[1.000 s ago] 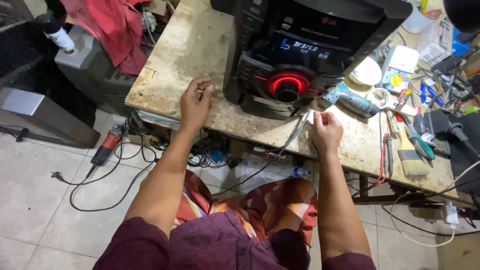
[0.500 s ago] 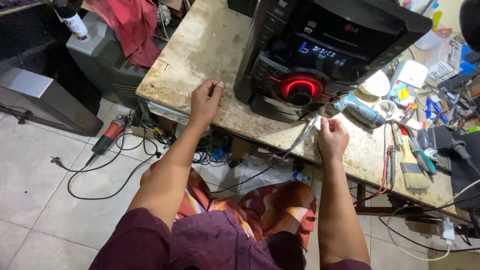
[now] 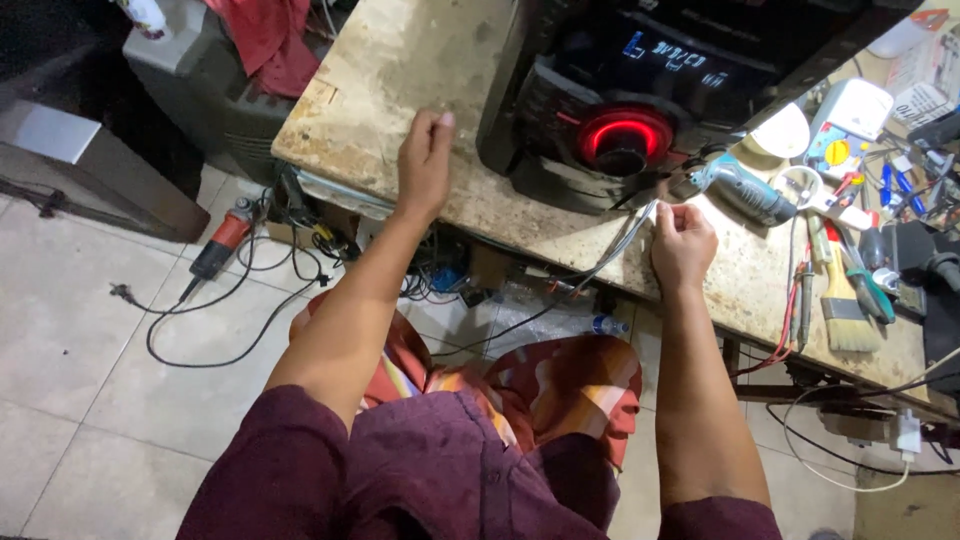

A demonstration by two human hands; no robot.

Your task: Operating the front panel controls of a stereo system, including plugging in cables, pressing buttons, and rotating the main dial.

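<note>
Head view: black stereo unit (image 3: 650, 90) upright on worktop (image 3: 400, 80), lit red. Right hand (image 3: 683, 245) pinched shut on grey cable (image 3: 625, 240) beside its front; left hand (image 3: 425, 160) loosely curled, empty, resting on worktop. Cable apparently not yet connected.

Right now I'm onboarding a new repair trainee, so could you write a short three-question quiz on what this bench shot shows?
1. True or false: the left hand rests on the workbench beside the black stereo unit.
2. What does the right hand pinch? A) paintbrush B) pale cable C) red cloth
3. What colour is the glowing ring on the stereo unit?

Key: 1 true; 2 B, the pale cable; 3 red.
</note>
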